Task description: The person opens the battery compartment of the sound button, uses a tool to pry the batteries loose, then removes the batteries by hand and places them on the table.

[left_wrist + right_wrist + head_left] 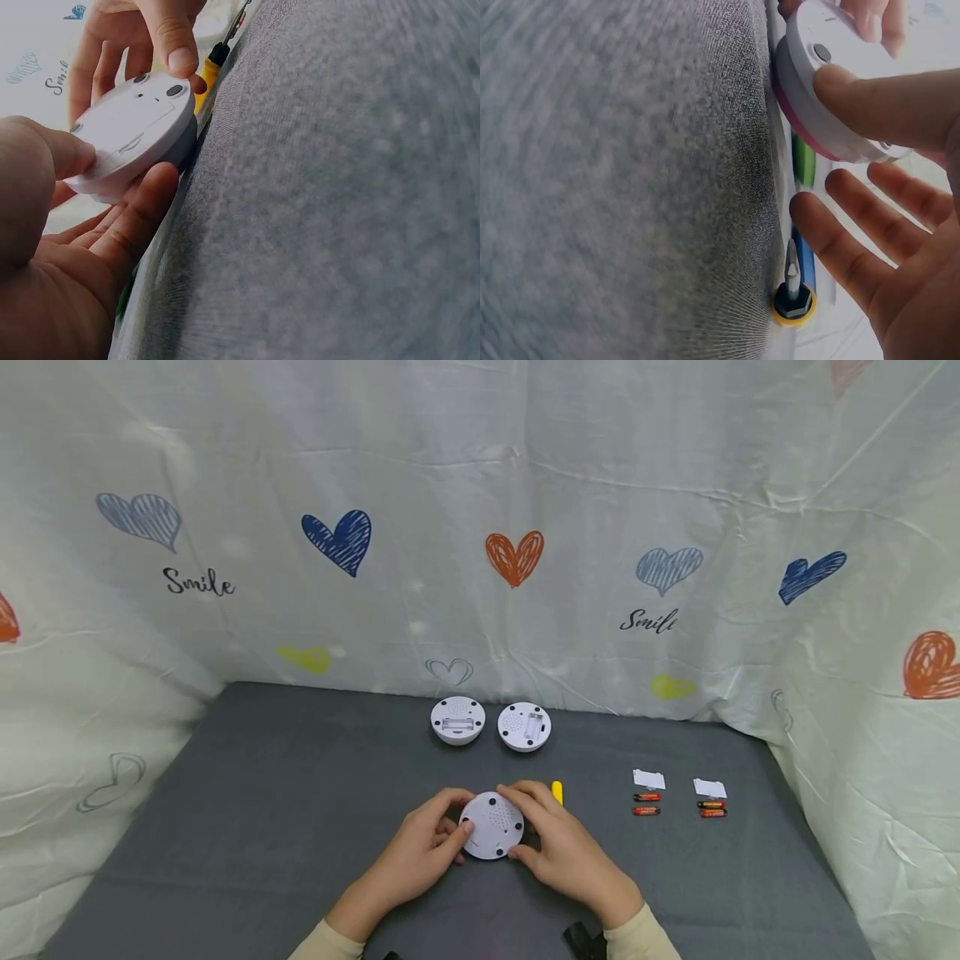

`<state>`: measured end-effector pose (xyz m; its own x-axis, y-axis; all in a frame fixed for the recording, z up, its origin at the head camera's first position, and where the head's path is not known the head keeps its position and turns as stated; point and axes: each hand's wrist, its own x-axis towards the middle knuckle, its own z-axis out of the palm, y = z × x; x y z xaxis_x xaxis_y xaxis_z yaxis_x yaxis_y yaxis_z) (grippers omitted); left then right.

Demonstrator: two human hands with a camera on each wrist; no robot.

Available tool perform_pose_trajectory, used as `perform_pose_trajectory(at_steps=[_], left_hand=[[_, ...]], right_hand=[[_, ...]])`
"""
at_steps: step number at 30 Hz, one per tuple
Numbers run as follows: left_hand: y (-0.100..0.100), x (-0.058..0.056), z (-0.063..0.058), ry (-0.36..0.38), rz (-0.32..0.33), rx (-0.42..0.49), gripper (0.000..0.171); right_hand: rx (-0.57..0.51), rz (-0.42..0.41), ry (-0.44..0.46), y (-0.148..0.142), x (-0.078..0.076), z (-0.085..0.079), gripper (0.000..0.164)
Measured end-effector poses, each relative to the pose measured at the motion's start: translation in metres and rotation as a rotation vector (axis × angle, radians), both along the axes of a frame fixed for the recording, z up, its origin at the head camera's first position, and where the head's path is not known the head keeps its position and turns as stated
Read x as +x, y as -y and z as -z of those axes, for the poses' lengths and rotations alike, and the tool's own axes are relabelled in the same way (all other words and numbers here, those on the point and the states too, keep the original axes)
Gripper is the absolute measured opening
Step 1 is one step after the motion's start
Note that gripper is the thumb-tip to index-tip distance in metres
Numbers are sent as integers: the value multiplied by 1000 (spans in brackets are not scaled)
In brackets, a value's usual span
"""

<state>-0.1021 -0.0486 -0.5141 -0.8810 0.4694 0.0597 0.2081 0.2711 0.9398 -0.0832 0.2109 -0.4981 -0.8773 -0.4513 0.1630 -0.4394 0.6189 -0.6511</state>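
Both hands hold a round white battery-powered device (491,827) over the front middle of the grey cloth. Small dark feet and a patch of tiny holes mark its upward face; a compartment outline shows in the left wrist view. My left hand (420,847) grips its left edge, thumb on the face and fingers underneath. On the other side my right hand (558,835) pinches the rim between thumb and index finger. Its other fingers (855,259) spread below the device in the right wrist view. A yellow-handled screwdriver (557,792) lies just beyond the right hand.
Two similar white devices, one (457,720) beside the other (524,727), stand at the back with battery compartments uncovered. To the right lie two white covers (648,779) (709,788) with red-and-black batteries (647,811) (713,813) near them. A heart-printed white curtain (420,485) borders the table.
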Motion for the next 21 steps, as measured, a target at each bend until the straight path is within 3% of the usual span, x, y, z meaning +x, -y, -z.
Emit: perform_pose_trajectory(at_steps=[12, 21], left_hand=[[-1, 0, 2, 71, -60, -59, 31], [-1, 0, 2, 51, -79, -86, 32]], right_hand=[[16, -11, 18, 1, 1, -1, 78], [42, -31, 76, 1, 1, 4, 85]])
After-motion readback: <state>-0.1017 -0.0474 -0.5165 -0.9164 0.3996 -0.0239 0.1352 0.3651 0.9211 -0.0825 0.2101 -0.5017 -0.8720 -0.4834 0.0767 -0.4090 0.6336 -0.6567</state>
